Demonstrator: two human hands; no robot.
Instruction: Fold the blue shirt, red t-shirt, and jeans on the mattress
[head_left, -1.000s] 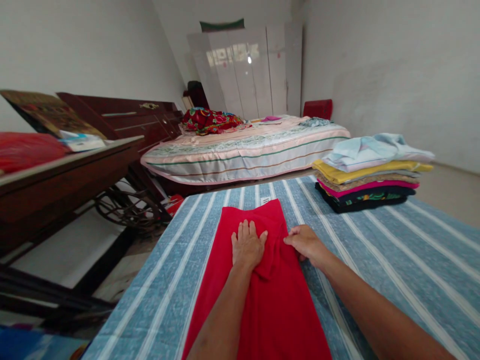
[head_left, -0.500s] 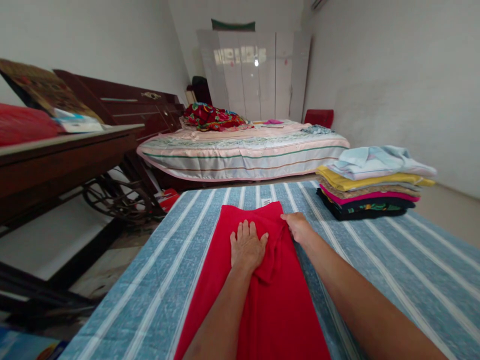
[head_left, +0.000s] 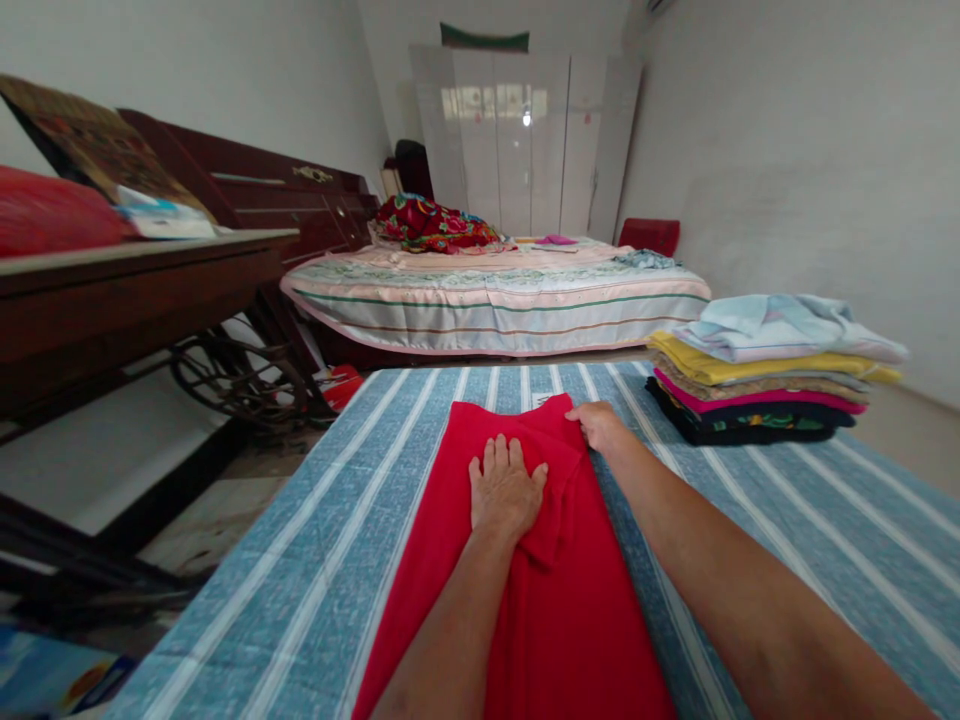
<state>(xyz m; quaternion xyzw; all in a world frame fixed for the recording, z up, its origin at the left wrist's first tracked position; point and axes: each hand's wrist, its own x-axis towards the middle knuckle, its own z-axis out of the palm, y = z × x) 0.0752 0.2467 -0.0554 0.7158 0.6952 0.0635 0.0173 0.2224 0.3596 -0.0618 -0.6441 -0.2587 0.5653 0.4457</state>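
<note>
A red garment (head_left: 577, 620) lies lengthwise on the blue-and-white striped cloth, its sides folded in and a sleeve-like flap lying on top. My left hand (head_left: 507, 487) rests flat on its upper part, fingers spread. At the garment's far right corner, my right hand (head_left: 598, 424) pinches the edge between thumb and fingers. The lower end of the garment runs out of view between my forearms.
A stack of folded clothes (head_left: 765, 370) sits on the striped cloth (head_left: 315, 540) to the right. Beyond stands a bed (head_left: 495, 310) with a floral bundle (head_left: 435, 225). A sewing-machine table (head_left: 150, 255) is at the left, a wardrobe (head_left: 517, 150) at the back.
My right hand has moved up along the garment's right edge to its far corner and closed on it. My left hand stays flat on the cloth. The camera view has shifted slightly.
</note>
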